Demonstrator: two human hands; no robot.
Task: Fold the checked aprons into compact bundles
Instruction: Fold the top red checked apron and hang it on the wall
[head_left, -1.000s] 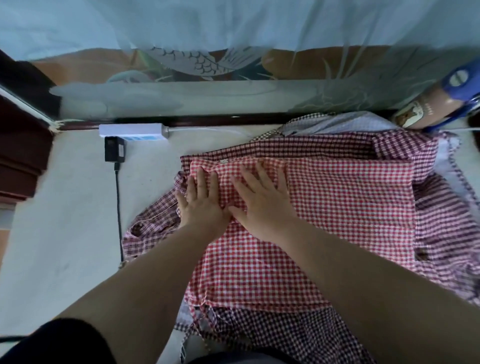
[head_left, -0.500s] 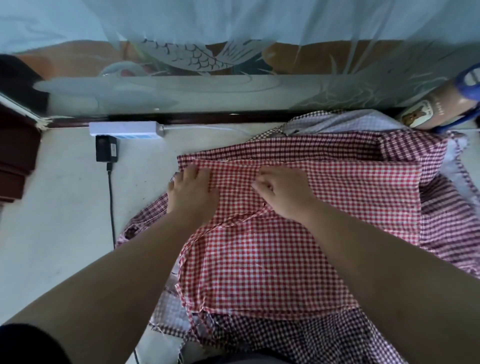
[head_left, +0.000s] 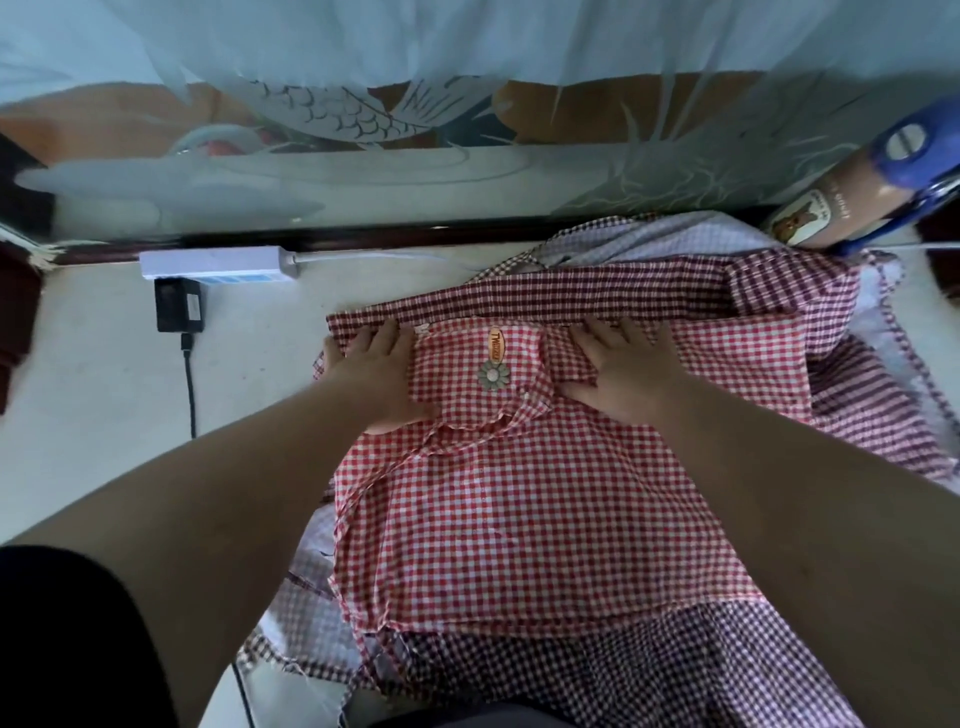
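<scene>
Pressing one red apron (head_left: 519, 519), two hands (head_left: 379, 379) (head_left: 623, 374)

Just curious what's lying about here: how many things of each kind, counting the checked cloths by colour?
Red apron: 1
Maroon cloth: 1 at least
Pale cloth: 1
Power strip: 1
Adapter: 1
Bottle: 1
Total: 6, hidden layers aside.

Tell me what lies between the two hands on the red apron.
In the head view, between the left hand and the right hand lies the red checked apron, bearing an orange label and, below it, a grey flower badge.
</scene>
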